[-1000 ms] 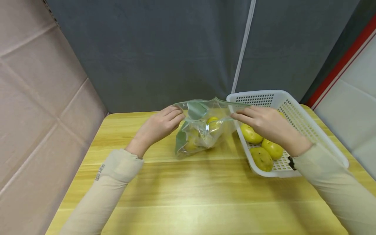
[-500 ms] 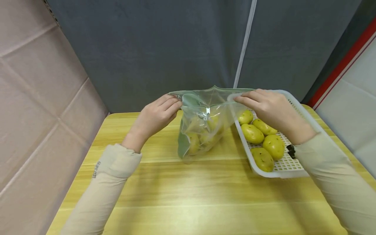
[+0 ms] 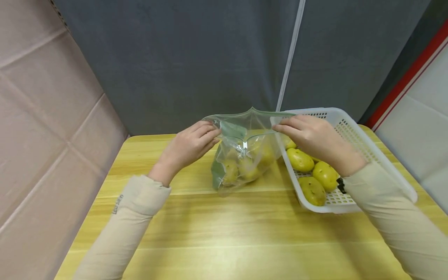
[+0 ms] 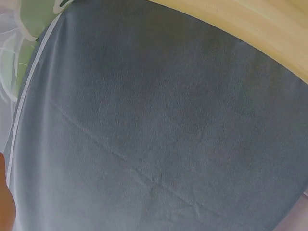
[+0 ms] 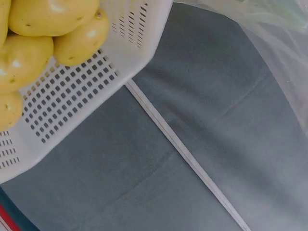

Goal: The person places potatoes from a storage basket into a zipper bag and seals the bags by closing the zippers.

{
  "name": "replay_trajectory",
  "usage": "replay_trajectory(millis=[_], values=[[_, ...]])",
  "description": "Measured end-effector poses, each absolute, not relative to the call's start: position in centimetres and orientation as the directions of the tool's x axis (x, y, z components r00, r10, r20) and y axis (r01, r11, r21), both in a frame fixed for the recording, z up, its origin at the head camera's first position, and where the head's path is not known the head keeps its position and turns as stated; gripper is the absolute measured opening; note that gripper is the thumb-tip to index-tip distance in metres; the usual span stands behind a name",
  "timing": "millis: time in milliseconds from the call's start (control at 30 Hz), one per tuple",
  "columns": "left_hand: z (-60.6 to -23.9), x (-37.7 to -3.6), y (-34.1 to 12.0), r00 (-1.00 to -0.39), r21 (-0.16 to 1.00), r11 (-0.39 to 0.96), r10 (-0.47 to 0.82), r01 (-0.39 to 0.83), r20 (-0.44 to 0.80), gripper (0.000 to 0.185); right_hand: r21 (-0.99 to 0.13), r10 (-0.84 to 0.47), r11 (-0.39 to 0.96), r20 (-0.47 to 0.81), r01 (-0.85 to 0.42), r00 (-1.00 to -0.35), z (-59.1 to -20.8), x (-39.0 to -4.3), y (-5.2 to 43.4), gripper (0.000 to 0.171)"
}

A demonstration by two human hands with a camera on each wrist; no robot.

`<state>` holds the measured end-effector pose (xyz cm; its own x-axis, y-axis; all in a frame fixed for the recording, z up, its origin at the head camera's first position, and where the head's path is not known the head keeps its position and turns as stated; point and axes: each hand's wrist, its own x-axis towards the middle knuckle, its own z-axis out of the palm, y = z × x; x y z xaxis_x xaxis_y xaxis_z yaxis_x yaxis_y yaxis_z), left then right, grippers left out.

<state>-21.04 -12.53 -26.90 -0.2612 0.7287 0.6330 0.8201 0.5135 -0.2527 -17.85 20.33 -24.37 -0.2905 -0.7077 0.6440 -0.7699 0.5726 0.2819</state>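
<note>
A clear zip bag (image 3: 229,130) with green patches stands on the table, its mouth spread wide and a white slider at the front edge. Several yellow potatoes (image 3: 231,171) show through its plastic. My left hand (image 3: 189,144) pinches the left end of the bag's mouth. At the right end, my right hand (image 3: 315,138) pinches the rim, above the near side of a white basket. In the left wrist view only a fingertip (image 4: 6,202) and a strip of the bag (image 4: 29,53) appear. The bag's plastic (image 5: 284,29) crosses the top right of the right wrist view.
A white perforated basket (image 3: 379,155) at the right holds several potatoes (image 3: 312,190), partly hidden by my right arm. A small black thing (image 3: 341,185) is by my right cuff. The wooden table (image 3: 217,233) backs onto a grey curtain (image 3: 182,66).
Both hands, gripping the bag's mouth, rose and then came down a little. The bag now stands taller than a second ago, and the potatoes inside show more clearly.
</note>
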Motion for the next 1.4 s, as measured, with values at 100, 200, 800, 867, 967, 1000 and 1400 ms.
replay_trajectory(millis=[100,200,800,867,967,1000,1400], values=[[-27.2,-21.0,-12.4,-0.250,-0.234,0.488,0.734,0.841,0.631,0.017,0.275,-0.720,0.552,0.633,-0.787,-0.284,-24.8,-17.9,20.4,0.033],[-27.5,-21.0,-12.3,-0.245,-0.218,0.470,0.738,0.855,0.629,0.013,0.258,-0.736,0.527,0.615,-0.810,-0.283,-25.2,-18.0,20.5,0.034],[-28.2,-20.6,-11.9,-0.284,-0.183,0.493,0.724,0.851,0.628,0.032,0.272,-0.723,0.507,0.650,-0.818,-0.232,-25.2,-17.8,20.1,0.041],[-28.2,-20.6,-11.8,-0.290,-0.179,0.498,0.721,0.849,0.629,0.027,0.268,-0.719,0.523,0.648,-0.809,-0.250,-25.0,-17.7,20.3,0.042],[-28.3,-20.5,-11.7,-0.292,-0.180,0.503,0.718,0.845,0.632,0.020,0.253,-0.708,0.547,0.649,-0.798,-0.279,-24.8,-17.5,20.8,0.043],[-28.3,-20.5,-11.7,-0.289,-0.183,0.502,0.719,0.845,0.632,0.018,0.250,-0.700,0.553,0.657,-0.795,-0.280,-24.7,-17.4,20.9,0.043],[-28.8,-20.5,-11.6,-0.261,-0.238,0.480,0.757,0.845,0.600,0.019,0.217,-0.586,0.641,0.757,-0.736,-0.288,-24.3,-17.6,23.3,0.041]])
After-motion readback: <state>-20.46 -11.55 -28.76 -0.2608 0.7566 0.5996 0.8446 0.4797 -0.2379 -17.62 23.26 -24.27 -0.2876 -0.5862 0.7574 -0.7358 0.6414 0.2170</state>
